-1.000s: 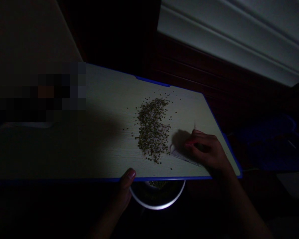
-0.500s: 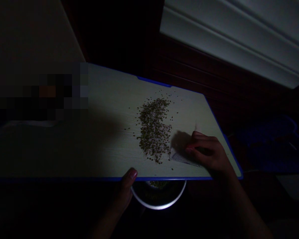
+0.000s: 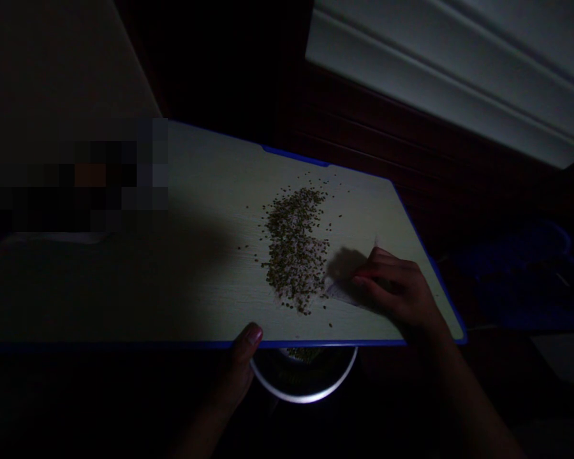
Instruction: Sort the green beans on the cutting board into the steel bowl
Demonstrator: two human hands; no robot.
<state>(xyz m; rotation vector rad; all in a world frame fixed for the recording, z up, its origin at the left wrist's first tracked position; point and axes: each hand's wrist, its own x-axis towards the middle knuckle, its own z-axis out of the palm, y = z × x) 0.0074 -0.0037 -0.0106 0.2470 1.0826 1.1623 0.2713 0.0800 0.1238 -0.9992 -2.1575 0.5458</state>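
A heap of small greenish-brown beans (image 3: 294, 248), mixed with paler grains, is spread on a pale tabletop (image 3: 210, 306) with a blue rim. Just right of the heap, my right hand (image 3: 397, 284) hangs low over the top, thumb and fingertips pinched together; whatever they hold is too small or dark to tell. My left hand (image 3: 243, 357) is at the near edge, its thumb hooked over the blue rim and its other fingers hidden underneath. Against that hand, under the edge, is a metal bowl (image 3: 303, 400) with a shiny rim and some green beans inside.
Behind the table is dark reddish wood (image 3: 358, 127) below a white ridged panel (image 3: 435, 70). A dark blue object (image 3: 521, 274) lies at the right. A blurred-out patch covers the tabletop's far left. Stray beans lie around the heap, and the scene is dim.
My right hand shifts only slightly, its pinched fingertips moving a little left and up toward the heap. My left hand, the bowl and the heap look nearly unchanged.
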